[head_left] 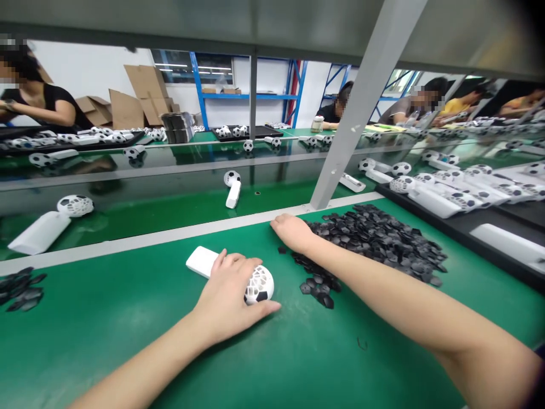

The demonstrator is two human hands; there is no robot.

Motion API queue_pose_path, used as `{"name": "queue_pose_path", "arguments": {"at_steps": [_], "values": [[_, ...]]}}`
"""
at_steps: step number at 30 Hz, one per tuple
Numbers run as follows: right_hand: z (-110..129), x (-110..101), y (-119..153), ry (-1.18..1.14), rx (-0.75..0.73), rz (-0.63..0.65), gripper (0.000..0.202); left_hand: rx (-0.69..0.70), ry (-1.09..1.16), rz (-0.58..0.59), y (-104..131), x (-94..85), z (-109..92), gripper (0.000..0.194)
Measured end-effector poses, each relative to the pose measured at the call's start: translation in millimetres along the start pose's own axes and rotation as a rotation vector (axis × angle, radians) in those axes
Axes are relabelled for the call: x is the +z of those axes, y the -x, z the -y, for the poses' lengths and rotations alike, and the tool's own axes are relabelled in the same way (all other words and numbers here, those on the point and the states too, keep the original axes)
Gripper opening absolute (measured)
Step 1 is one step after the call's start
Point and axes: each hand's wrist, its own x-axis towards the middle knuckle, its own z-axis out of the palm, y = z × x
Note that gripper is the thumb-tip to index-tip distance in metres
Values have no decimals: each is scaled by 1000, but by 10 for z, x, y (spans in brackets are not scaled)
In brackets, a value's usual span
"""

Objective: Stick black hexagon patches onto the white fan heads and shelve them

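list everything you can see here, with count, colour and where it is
handheld fan: one, white with black-patched ball head, on the green mat under the left hand
black patch pile: many, black, mat at right
small black pile: a few, black, mat at far left
fans on conveyor: two near, white, on the belt beyond the mat
tray of fans: many, white, black tray at right
metal post: one, grey, slanting up from the belt edge
cardboard boxes: several, brown, back left
co-workers: several, seated across
left hand: on the fan head
right hand: at the pile's edge
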Motion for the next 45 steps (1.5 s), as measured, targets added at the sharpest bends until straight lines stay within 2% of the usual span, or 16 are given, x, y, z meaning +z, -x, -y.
{"name": "queue_pose_path", "arguments": {"at_steps": [2,5,7,11,14,16,20,25,29,32,35,39,42,45], "values": [[16,-31,70,-20,3,-5,21,7,12,36,2,-27,0,61],[44,-128,210,-93,6,-21,26,68,56,153,16,-105,23,60],[108,-197,344,-211,13,-18,23,45,73,197,35,-134,27,62],[324,-298,646,-708,27,-42,9,-116,137,161,68,-83,-28,63],[444,-337,782,-895,12,-42,6,-107,230,129,61,-42,-50,59],[479,-347,814,-957,19,-13,10,-71,272,154,43,-49,-28,58],[498,-369,819,-947,11,42,15,-7,308,205,13,-94,47,60],[528,-426,857,-665,-121,36,19,24,309,213,7,-92,73,59],[544,-451,896,-669,-182,-15,6,9,314,221,13,-90,70,61],[551,-440,913,-675,-322,-2,12,2,313,223,12,-93,69,59],[574,-400,915,-703,-385,19,14,-8,321,209,9,-84,58,56],[604,-312,889,-713,-346,-2,9,-36,342,143,8,-59,19,48],[594,-231,853,-843,-244,-26,9,-34,349,104,6,-46,-5,41],[573,-164,814,-994,-146,21,17,-43,353,85,4,-33,-7,41]]}}
